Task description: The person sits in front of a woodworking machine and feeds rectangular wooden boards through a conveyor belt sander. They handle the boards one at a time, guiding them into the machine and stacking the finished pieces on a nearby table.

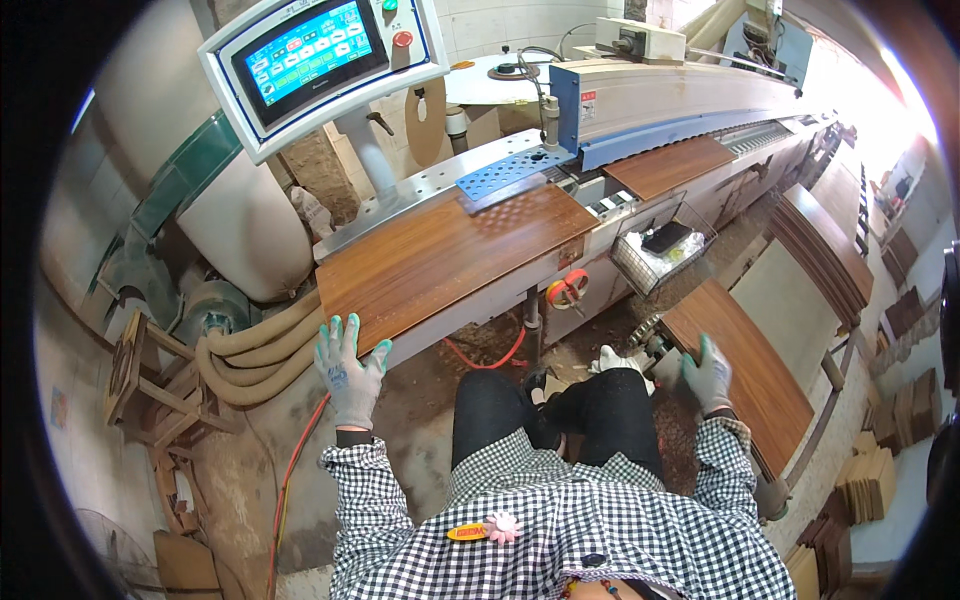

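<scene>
A brown wood-grain board [455,260] lies on the machine's infeed table at left centre. My left hand [348,372], in a grey glove with green fingertips, is spread at that board's near left corner, its fingertips at the edge. My right hand [709,377], gloved the same way, is at the left edge of a second wood-grain board [745,370], which rests on a roller stand to my right. Its fingers are extended and slightly blurred; whether they touch the board I cannot tell. Another brown board [670,166] is partly under the machine's long beam.
A control panel [320,70] with a lit screen stands at upper left. The long machine beam [680,105] runs off to the right. Below it hangs a wire basket [662,250] holding a phone. Stacked boards [822,250] stand at right; ribbed hoses [260,350] curve at left.
</scene>
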{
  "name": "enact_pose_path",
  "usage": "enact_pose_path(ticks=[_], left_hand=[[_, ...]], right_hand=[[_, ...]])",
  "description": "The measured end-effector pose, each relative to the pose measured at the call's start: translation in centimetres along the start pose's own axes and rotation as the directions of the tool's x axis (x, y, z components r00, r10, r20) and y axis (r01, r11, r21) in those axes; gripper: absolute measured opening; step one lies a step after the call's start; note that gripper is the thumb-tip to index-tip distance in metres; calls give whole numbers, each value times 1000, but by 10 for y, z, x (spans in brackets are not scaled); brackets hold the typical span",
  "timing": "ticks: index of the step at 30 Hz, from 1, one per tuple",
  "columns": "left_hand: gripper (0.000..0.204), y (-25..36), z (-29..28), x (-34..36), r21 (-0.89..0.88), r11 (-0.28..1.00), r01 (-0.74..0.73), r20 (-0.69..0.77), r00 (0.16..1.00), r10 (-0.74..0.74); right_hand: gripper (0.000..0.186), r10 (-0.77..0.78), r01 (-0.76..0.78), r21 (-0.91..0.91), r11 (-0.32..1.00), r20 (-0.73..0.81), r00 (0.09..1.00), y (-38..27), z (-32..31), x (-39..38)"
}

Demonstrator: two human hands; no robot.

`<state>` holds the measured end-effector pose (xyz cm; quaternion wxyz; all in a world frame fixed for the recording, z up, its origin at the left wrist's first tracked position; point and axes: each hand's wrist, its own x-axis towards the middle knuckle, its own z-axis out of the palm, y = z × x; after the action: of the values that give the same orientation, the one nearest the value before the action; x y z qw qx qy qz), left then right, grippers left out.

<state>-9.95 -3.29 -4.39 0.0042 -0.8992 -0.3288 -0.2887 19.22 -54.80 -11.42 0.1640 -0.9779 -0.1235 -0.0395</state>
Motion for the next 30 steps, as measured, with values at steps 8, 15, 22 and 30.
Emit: enact_pose_path(ticks=[8,15,22,30], left_hand=[[71,0,1,-1,12,1000,8,3,1000,-8],[70,-1,3,-3,15,1000,0,-16,1000,0],[70,-1,4,-3,16,1000,1,-17,1000,-1],[70,0,4,-3,24,1000,5,-15,1000,-5]], right_hand=[[71,232,-240,-486,840,-78,970,80,39,-50],[64,156,-175,-510,842,-80,985,66,34,-78],[38,317,-283,587,759,47,947,57,59,-126],[48,653,94,755,-650,491,576,154,86,-129]])
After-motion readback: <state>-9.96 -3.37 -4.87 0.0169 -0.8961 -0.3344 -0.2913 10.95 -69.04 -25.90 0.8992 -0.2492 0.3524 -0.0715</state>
